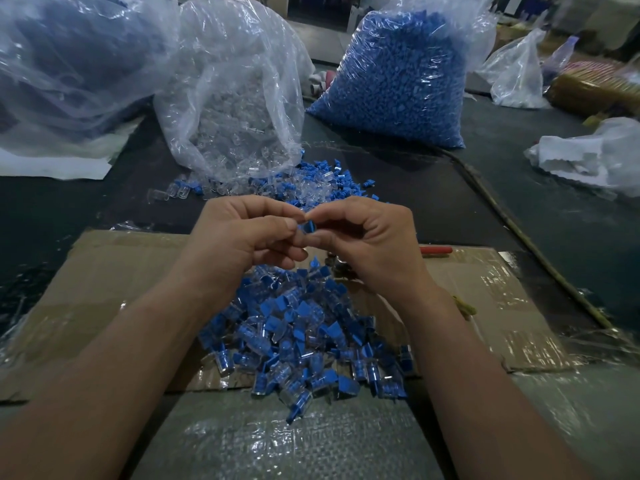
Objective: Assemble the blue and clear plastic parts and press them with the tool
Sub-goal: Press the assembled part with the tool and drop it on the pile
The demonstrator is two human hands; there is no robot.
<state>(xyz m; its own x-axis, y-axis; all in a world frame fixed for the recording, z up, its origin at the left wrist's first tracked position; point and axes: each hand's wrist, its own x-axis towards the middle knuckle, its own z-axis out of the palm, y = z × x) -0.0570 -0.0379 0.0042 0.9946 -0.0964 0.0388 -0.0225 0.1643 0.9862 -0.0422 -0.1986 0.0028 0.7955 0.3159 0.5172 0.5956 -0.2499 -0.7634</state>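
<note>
**Two-handed mating of a seal piece above the worktop [485,174].** The left hand [239,237] and right hand [367,237] meet over the cardboard sheet [104,271]. Their fingers [330,212] are curled and clamped tip to tip on one small blue part [309,226]. The fingertips hide whether a clear part is already mated to it. Directly below lies the pile of joined pieces [304,341]. Beyond the hands, loose stock [304,185] spills from the clear-parts bag [235,109]. The red-handled tool [436,250] lies just behind the right hand, mostly hidden.

Likely faults:
- Because the pinch covers the joint, the blue part may enter skewed and jam, or seat only partway.
- If the grip slips, the part may drop into the pile of joined pieces, where an unpressed piece would be hard to pick out.
</note>
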